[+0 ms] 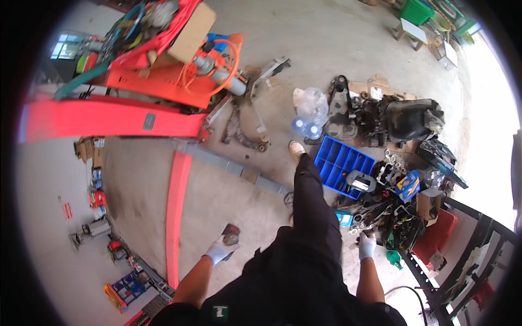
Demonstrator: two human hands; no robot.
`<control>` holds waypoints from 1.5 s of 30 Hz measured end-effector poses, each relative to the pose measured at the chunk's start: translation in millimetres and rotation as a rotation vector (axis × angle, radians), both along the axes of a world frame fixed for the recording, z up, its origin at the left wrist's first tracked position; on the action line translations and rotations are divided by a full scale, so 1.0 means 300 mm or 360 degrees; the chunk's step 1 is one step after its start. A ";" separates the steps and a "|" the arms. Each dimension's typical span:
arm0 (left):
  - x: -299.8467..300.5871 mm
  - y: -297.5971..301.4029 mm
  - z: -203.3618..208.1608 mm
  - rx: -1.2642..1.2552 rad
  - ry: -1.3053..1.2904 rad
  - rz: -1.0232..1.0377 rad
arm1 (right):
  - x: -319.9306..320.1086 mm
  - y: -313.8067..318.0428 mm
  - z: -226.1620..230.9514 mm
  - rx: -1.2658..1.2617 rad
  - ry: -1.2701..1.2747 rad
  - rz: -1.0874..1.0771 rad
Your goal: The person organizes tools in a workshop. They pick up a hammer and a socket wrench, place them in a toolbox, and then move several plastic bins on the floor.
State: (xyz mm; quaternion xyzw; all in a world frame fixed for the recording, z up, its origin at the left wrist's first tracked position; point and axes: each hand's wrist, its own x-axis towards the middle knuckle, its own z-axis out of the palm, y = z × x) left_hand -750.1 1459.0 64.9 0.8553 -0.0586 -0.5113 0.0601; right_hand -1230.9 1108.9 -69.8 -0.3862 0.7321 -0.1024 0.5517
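My left hand (218, 250), in a pale glove, is closed on a dark flat rectangular object (232, 233), held low over the floor on the left. Its exact kind is not clear. On the right, my right hand (367, 247), gloved too, reaches to the near edge of a heap of metal car parts (389, 217). Its fingertips look dark against the heap, and whether they grip anything I cannot make out. Beyond that hand lies a small blue box (344, 218). Farther off stands a blue divided tray (333, 157) with a grey-black case (360, 181) on its near corner.
A red lift arm (119, 118) spans the left, with a red strip (178, 217) running along the floor. Ahead lie a rusty suspension arm (239, 130), plastic water bottles (307, 126) and a black engine part (410, 119). A black metal frame (467, 261) stands at right.
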 end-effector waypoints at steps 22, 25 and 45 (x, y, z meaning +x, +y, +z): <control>1.090 -1.365 -0.410 -0.0517 0.0388 0.0652 | 1.853 -2.089 0.408 -0.0444 -0.0423 -0.0182; 1.284 -2.016 -0.076 -0.0236 0.0275 0.0665 | 2.045 -2.430 0.418 -0.0487 -0.0297 -0.0023; 2.215 -2.999 -0.367 -0.0866 -0.0092 0.1703 | 2.677 -3.682 0.140 0.0188 0.0593 0.0110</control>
